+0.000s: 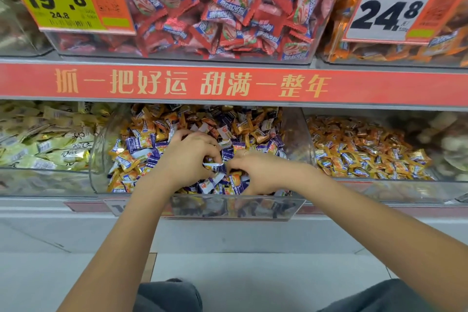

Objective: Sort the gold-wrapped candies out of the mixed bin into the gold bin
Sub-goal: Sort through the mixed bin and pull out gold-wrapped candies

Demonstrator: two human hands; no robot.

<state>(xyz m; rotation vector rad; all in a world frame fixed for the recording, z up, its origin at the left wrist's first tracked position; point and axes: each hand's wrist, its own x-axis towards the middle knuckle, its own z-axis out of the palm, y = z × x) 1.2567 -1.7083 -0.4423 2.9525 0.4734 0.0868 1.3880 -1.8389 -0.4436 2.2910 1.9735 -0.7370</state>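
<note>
Both hands are down in the mixed bin (293,134) at the middle of the lower shelf (228,85), over its front half. Left hand (188,159): fingers curled into the pile; whether this grip has a candy I cannot tell. Right hand (255,172): fingers curled near a purple-and-white candy (215,167) lying between the two hands; contact unclear. Gold-wrapped candies (149,129) lie scattered among purple ones, mostly toward the bin's back and left side. The gold bin (367,149) sits just beside it, to the right on the same shelf.

Step, as judged: searching and picking. Much gold remains, so sorting is far from done. The next move calls for isolating a gold wrapper, pinching it free of purple neighbours, then carrying it right over the divider wall.
</note>
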